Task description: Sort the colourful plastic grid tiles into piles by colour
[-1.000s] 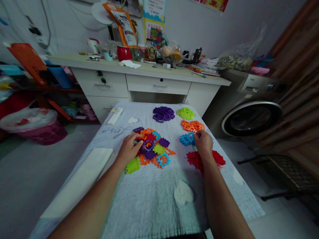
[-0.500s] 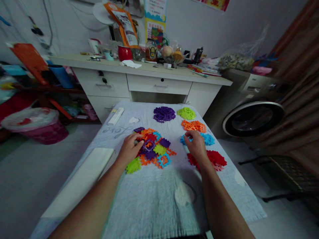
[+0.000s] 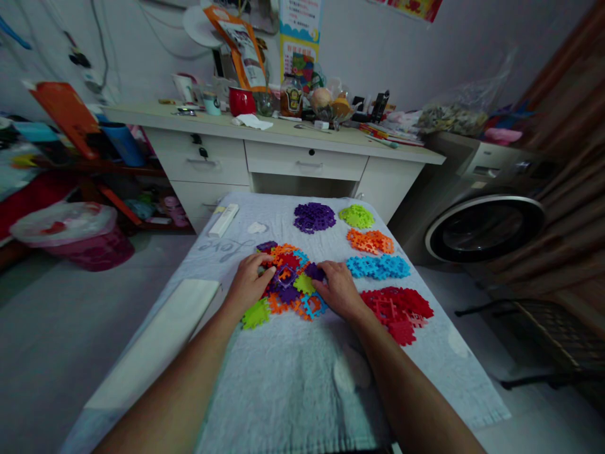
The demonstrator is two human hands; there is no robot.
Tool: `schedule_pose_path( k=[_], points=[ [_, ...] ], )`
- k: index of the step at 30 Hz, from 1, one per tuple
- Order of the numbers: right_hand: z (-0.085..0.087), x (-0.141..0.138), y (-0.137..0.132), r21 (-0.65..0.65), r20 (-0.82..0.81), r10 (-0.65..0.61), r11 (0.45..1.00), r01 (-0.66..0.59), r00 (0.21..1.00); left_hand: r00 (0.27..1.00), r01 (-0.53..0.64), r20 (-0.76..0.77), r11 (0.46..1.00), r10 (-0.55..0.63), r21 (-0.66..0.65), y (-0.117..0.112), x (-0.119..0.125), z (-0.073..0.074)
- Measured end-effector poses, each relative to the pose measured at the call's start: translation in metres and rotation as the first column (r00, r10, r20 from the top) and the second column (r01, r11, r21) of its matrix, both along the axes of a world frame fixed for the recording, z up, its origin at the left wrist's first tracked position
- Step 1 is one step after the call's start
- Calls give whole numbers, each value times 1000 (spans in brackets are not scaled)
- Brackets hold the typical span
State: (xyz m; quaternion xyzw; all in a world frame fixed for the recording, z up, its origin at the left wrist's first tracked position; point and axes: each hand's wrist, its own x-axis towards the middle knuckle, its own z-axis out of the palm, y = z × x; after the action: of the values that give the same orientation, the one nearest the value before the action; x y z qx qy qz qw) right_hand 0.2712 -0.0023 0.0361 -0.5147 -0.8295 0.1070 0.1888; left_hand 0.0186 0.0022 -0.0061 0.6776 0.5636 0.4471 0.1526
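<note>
My left hand lies loosely spread on the left edge of the mixed pile mid-way across the table, and my right hand touches a purple piece at its right edge, grip unclear.

On the table a mixed pile lies centre; five sorted heaps lie right and behind it. A desk stands behind, a washer right.

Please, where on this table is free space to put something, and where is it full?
Free: the pale blue cloth from its near hem up to the mixed pile of coloured plastic tiles. Crowded: the middle, where the left hand and right hand touch that pile, and the red tile pile beside it.
</note>
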Motion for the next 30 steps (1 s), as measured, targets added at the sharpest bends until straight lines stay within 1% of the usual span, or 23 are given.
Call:
schedule_pose_path(
  k=[8, 12, 17, 20, 22, 24, 28, 30],
  points=[
    [-2, -4, 2, -42, -30, -43, 998, 41, 999, 1000, -16, 9, 1000, 17, -7, 1, 0, -1],
    [2, -6, 0, -58, -42, -49, 997, 47, 998, 1000, -17, 6, 1000, 17, -14, 1, 0, -2],
    [9, -7, 3, -57, 11, -108, 993, 108, 994, 1000, -29, 3, 999, 29, -16, 0, 1, 0],
    [13, -3, 10, -10, 59, -118, 993, 118, 991, 999, -41, 5, 999, 41, -23, -1, 1, 2],
    [18, -1, 17, 40, 76, -103, 994, 100, 992, 999, -43, -1, 999, 43, -21, -1, 2, 2],
    [28, 1, 24, 80, 60, -90, 993, 85, 994, 999, -43, -16, 999, 43, -14, -1, 2, 3],
    [54, 0, 48, 111, -31, -86, 990, 89, 996, 998, -40, -44, 999, 40, 1, -1, 2, 4],
    [61, -3, 66, 100, -98, -85, 990, 95, 992, 998, -40, -51, 999, 40, 1, -1, 3, 6]
  ],
)
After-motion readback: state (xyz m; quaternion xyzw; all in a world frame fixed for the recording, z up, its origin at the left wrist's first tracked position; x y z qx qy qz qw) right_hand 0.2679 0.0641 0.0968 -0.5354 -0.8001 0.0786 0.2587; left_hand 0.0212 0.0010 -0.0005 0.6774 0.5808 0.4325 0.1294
